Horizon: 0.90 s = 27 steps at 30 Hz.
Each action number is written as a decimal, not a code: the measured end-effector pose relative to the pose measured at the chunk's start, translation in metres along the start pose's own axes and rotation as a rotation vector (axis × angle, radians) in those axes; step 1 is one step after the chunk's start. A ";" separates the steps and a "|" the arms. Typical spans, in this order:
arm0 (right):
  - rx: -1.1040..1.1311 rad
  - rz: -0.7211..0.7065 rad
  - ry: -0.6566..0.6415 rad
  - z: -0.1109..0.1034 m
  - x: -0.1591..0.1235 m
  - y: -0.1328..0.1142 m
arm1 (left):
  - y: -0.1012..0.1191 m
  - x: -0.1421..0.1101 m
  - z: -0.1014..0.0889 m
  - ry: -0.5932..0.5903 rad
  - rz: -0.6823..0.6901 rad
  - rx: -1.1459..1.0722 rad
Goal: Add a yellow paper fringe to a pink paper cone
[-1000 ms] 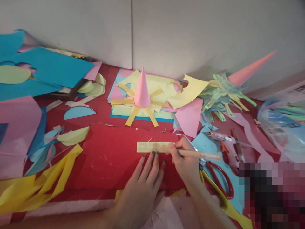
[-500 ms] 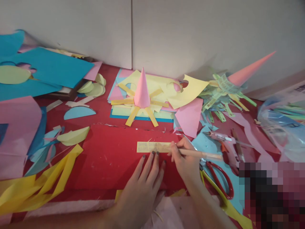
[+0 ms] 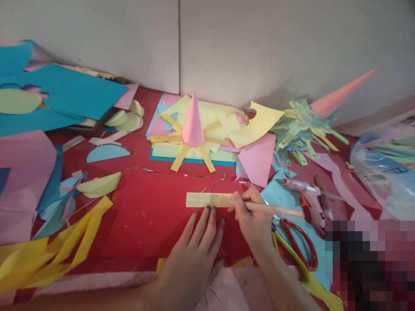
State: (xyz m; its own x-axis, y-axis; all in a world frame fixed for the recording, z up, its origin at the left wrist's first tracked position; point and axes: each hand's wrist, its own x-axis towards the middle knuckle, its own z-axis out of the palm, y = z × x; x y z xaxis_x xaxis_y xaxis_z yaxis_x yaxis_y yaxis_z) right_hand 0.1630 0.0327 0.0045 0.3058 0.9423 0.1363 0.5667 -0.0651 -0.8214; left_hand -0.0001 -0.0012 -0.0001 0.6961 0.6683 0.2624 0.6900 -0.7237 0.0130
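Observation:
A narrow pale yellow paper strip [image 3: 202,199] with faint marks along it lies flat on the red tabletop in front of me. My left hand [image 3: 194,252] rests flat just below the strip, fingers stretched out, with two fingertips at its lower edge. In my right hand [image 3: 249,216] is a slim, pale pen [image 3: 275,209], pinched near its front end and slanting to the right. Its tip, hidden behind my fingers, is at the strip's right end. Beyond the strip stands a pink paper cone [image 3: 193,123] with yellow strips [image 3: 181,157] fanning out from its base.
Beside my right wrist lie red-handled scissors [image 3: 300,244] and a pink glue gun [image 3: 309,196]. Another cone [image 3: 342,95] with green strips leans at back right, near a clear plastic bag [image 3: 382,168]. Blue card [image 3: 74,88] and yellow strips [image 3: 68,250] cover the left.
My right hand and the pen have shifted very slightly at the strip's right end. My left hand stays in place.

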 end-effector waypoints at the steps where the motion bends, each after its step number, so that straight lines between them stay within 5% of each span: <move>1: -0.010 -0.013 0.000 0.000 0.000 -0.001 | 0.000 0.000 0.000 0.001 -0.001 0.000; 20: -0.059 -0.076 0.022 -0.001 -0.001 0.000 | -0.001 0.000 0.000 0.012 0.000 -0.002; 27: -0.031 -0.119 0.239 -0.001 -0.002 -0.005 | -0.001 -0.001 0.001 -0.002 0.006 -0.008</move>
State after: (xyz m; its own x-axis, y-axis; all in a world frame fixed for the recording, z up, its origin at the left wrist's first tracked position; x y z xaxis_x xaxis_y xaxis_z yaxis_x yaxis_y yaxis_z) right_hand 0.1605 0.0305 0.0088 0.4059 0.8398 0.3606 0.6314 0.0275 -0.7750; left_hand -0.0012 -0.0015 -0.0015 0.7005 0.6644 0.2604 0.6843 -0.7290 0.0194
